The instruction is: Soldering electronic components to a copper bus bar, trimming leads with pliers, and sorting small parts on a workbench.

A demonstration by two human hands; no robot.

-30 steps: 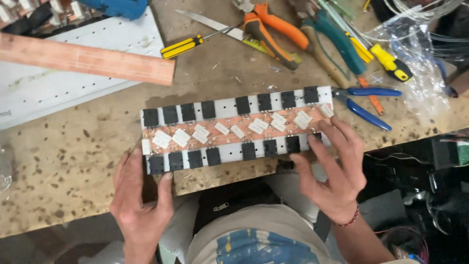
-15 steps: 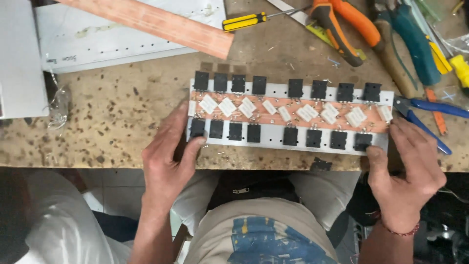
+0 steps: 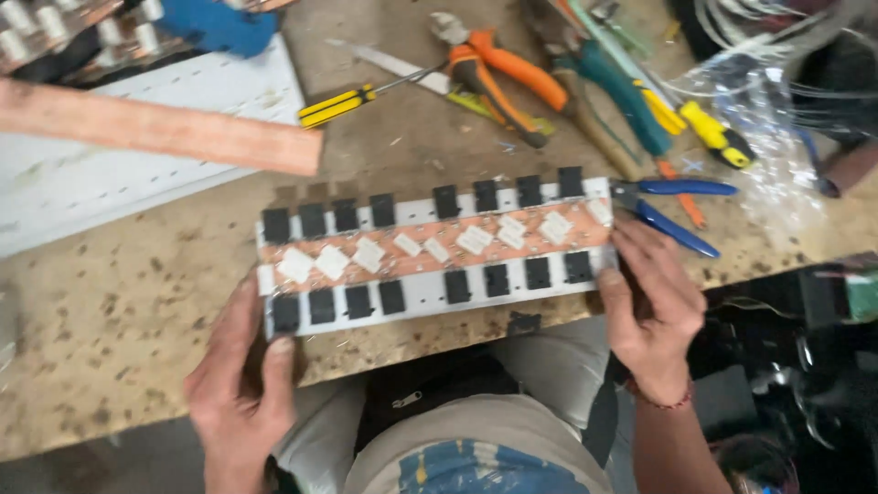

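— Where is the long panel (image 3: pixel 430 261)?

— It lies flat at the front edge of the workbench (image 3: pixel 119 302), with two rows of black blocks and white pieces on a copper strip between them.

— And the hands?

— The left hand (image 3: pixel 240 389) clamps its left end, the right hand (image 3: pixel 651 306) clamps its right end. Blue pliers (image 3: pixel 681 206) lie just beside.

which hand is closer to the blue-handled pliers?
Right. The right hand grips the panel's end just below the blue-handled pliers; the left hand is at the far end.
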